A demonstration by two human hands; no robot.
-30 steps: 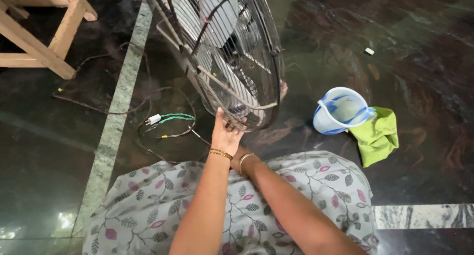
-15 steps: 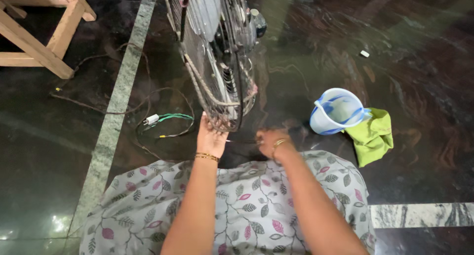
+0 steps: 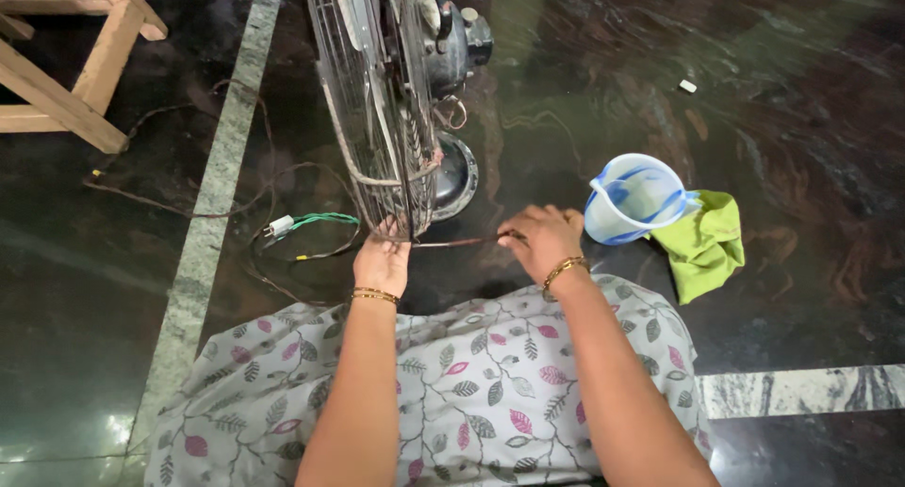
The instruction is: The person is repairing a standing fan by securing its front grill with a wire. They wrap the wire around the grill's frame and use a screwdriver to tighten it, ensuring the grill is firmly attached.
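A metal table fan [image 3: 382,100] with a wire grille stands on the dark floor, seen edge-on, its motor and round base [image 3: 457,171] to the right. My left hand [image 3: 382,261] grips the bottom of the grille. To the right of the grille, my right hand [image 3: 539,240] pinches a thin dark wire or rod [image 3: 462,243] that runs between the two hands. Both wrists wear gold bangles. My lap, in a floral print cloth [image 3: 471,374], fills the lower frame.
A pale blue plastic jug [image 3: 633,197] lies beside a green cloth [image 3: 702,242] at the right. A wooden stool [image 3: 66,63] stands at the top left. Loose cables with a white plug [image 3: 281,227] lie left of the fan. A light stone strip [image 3: 212,223] crosses the floor.
The fan has turned from facing me to edge-on. My right hand came out from under my left arm and now holds the thin wire to the right.
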